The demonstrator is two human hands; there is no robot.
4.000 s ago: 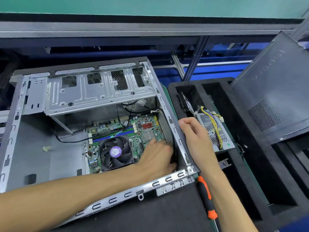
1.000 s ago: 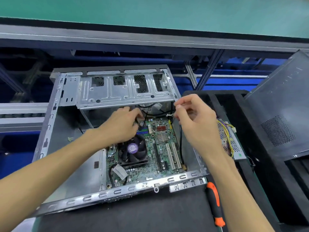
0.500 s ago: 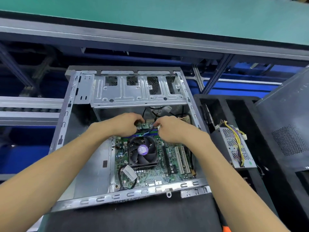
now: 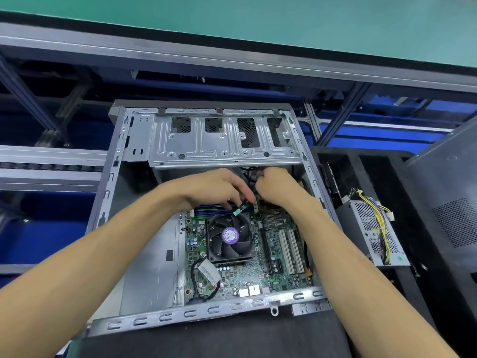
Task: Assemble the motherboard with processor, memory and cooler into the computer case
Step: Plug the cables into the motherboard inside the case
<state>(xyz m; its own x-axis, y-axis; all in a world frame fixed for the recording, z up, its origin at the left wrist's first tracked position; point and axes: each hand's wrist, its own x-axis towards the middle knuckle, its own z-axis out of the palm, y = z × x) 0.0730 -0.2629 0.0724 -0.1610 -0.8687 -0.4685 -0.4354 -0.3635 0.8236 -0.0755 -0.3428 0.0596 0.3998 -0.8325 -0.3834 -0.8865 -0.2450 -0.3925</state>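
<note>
The open grey computer case [image 4: 108,192] lies flat on the bench. Inside it sits the green motherboard [image 4: 281,277], with the black cooler fan [image 4: 229,239] and the blue memory slots [image 4: 206,210] just above the fan. My left hand [image 4: 214,187] reaches over the memory slots and pinches a small teal connector [image 4: 238,211] on a cable. My right hand [image 4: 276,186] is at the board's far edge under the drive cage, fingers curled around cables [image 4: 251,174] there. What the right fingers hold is partly hidden.
A metal drive cage [image 4: 222,140] spans the far end of the case. A power supply [image 4: 374,228] with yellow wires lies in a black foam tray [image 4: 423,280] on the right. The grey case side panel [image 4: 454,202] leans at far right.
Four seconds ago both hands were at the case's right wall near the board's edge. They have since moved to the far edge of the board, and the left hand has taken a teal connector.
</note>
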